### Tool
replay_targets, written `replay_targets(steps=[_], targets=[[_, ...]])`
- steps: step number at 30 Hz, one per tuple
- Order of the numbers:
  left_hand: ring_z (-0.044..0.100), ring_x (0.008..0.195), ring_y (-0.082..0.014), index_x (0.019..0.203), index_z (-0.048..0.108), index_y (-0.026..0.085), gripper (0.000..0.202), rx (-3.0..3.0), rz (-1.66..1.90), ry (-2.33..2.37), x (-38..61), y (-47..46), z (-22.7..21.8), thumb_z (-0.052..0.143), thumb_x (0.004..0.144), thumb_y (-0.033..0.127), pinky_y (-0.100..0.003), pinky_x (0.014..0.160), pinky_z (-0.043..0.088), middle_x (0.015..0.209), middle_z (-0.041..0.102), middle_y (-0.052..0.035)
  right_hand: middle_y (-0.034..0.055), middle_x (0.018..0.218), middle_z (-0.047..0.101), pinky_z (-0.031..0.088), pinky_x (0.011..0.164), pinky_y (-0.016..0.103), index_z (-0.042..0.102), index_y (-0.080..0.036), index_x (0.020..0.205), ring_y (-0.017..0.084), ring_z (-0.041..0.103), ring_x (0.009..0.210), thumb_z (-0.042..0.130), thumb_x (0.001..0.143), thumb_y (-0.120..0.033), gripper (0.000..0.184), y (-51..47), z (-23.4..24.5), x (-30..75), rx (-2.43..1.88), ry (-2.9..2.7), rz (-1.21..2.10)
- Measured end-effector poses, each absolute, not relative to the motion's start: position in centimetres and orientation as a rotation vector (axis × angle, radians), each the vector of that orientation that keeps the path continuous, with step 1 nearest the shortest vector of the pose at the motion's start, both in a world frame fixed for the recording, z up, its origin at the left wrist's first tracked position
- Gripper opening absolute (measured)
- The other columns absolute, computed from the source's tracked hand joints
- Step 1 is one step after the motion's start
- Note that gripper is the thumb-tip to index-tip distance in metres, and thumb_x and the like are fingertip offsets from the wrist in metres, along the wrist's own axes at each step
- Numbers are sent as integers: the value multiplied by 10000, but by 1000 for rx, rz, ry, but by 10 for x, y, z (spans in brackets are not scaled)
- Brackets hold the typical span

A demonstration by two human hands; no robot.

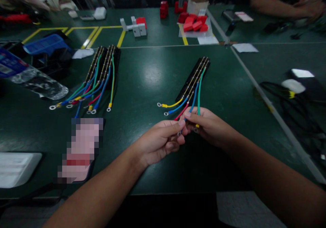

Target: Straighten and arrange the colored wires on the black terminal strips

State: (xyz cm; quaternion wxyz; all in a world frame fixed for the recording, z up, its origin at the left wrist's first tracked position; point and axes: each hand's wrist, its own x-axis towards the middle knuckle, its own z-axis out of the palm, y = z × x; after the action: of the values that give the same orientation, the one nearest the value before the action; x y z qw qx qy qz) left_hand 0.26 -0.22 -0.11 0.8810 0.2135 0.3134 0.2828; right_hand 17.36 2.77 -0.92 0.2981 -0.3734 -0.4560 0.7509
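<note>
A black strip with brass-coloured rails (195,76) lies slanted on the green table, with yellow, blue, red and green wires coming from its near end. My left hand (164,138) pinches the end of a blue wire (195,94), whose ring terminal shows between the fingers. Close against it, my right hand (207,122) also grips that blue wire, a little higher up. The green wire (199,97) passes by my right fingers, its yellow-sleeved ring terminal hanging below. A yellow wire (175,104) and another blue wire (177,108) spread leftward, free of both hands. My fingers partly hide the red wire (181,112).
More wired strips (102,67) lie at left, beside a plastic bottle (40,78) and a blue tray (47,44). A phone (83,150) rests near my left forearm. Red parts (195,23) sit at the back. A person's arms (285,7) reach over the far right table; black cables (282,102) lie nearer.
</note>
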Motion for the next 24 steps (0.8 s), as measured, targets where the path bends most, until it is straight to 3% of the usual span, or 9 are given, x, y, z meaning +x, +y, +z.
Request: replay_targets(steps=[12, 21, 24], targets=[[384, 385, -42, 759, 584, 124, 193, 379, 806, 779, 3, 0, 5, 528, 808, 302, -181, 418, 296, 491, 428, 53, -29, 592, 507, 368, 503, 235, 472, -193, 709, 95, 452, 505, 571, 827, -380, 242, 29, -10, 171, -1037, -942, 1897], [458, 457, -37, 888, 610, 126, 190, 804, 849, 1113, 11, -4, 2, 528, 840, 291, -162, 455, 332, 624, 534, 30, -18, 633, 544, 378, 506, 225, 518, -196, 787, 96, 489, 534, 513, 847, -341, 157, 30, -11, 174, -1055, -818, 1804], [535, 482, -58, 958, 593, 123, 210, 773, 808, 1066, 11, -3, 1, 517, 848, 286, -169, 448, 351, 714, 601, -6, -33, 586, 520, 329, 433, 202, 509, -186, 755, 66, 426, 444, 534, 827, -305, 141, 31, -8, 173, -1104, -837, 1766]])
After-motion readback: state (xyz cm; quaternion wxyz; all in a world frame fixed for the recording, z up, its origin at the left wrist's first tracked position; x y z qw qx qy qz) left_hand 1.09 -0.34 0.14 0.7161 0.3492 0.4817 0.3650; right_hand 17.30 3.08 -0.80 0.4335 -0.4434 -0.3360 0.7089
